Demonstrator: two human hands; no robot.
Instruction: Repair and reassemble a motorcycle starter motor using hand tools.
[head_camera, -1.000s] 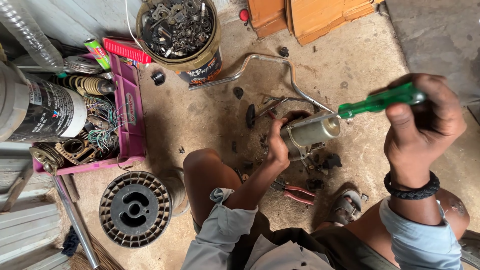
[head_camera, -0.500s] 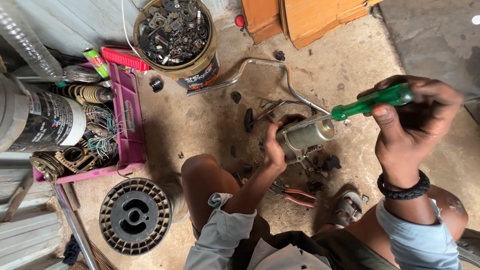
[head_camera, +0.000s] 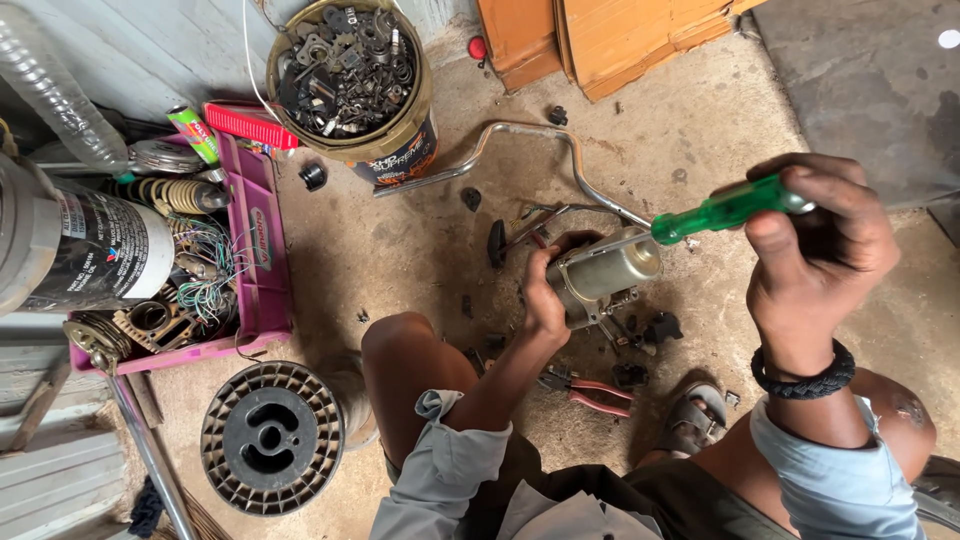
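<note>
My left hand (head_camera: 545, 295) grips a small silver cylindrical motor (head_camera: 606, 275) just above the dusty floor, between my knees. My right hand (head_camera: 820, 260) is closed around a screwdriver with a translucent green handle (head_camera: 725, 208); its tip points at the motor's far end. A black braided band sits on my right wrist. Red-handled pliers (head_camera: 588, 389) lie on the floor right under the motor, beside small dark parts (head_camera: 655, 328).
A tin bucket of metal scrap (head_camera: 352, 62) stands at the top. A pink tray (head_camera: 262, 262) of wires and springs sits left, a black wire spool (head_camera: 270, 437) below it. A bent metal bar (head_camera: 520, 145) and orange boards (head_camera: 620, 35) lie beyond the motor.
My right hand and the screwdriver have shifted slightly left and down toward the motor's end. The left hand keeps the motor in about the same place.
</note>
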